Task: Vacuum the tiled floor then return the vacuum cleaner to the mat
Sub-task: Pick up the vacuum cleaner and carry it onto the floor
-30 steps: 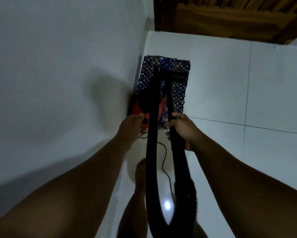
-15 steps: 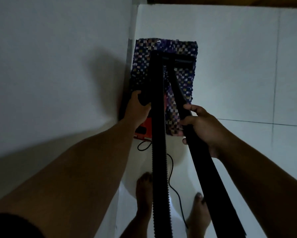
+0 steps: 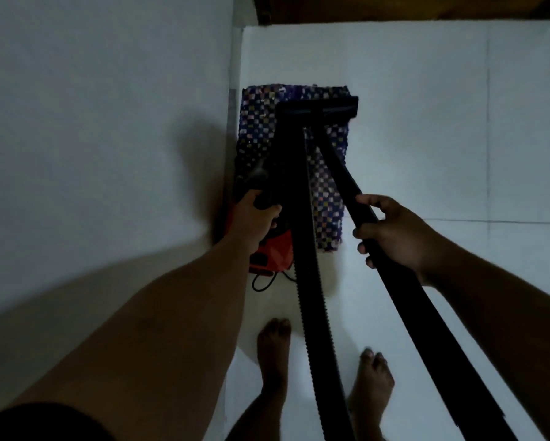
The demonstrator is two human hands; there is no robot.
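A dim room with a plain white wall (image 3: 101,122) on the left meets a glossy white tiled floor (image 3: 442,138) crossed by thin grout lines, with dark wood along the top edge. Against the wall's foot lies a rectangular woven mat in a purple and multicoloured check (image 3: 326,198). On its near end sits the red and black canister vacuum cleaner (image 3: 275,253), partly off the mat's near edge as far as the dim view shows. A ribbed black hose (image 3: 308,281) runs from the canister toward the camera, and a long black rigid wand (image 3: 394,268) slants up to a wide black floor nozzle (image 3: 318,108) resting on the mat's far end. A thin black cord (image 3: 262,283) loops on the tile behind the canister, and two bare feet stand on the floor below.

The left hand (image 3: 256,218) has its grip curled round the canister's black top handle. The right hand (image 3: 391,232) wraps its fingers round the wand partway along.

This looks like the closing step: the cleaner being set down on the mat. The next move probably calls for settling the canister fully onto the weave, laying the wand down and letting go.
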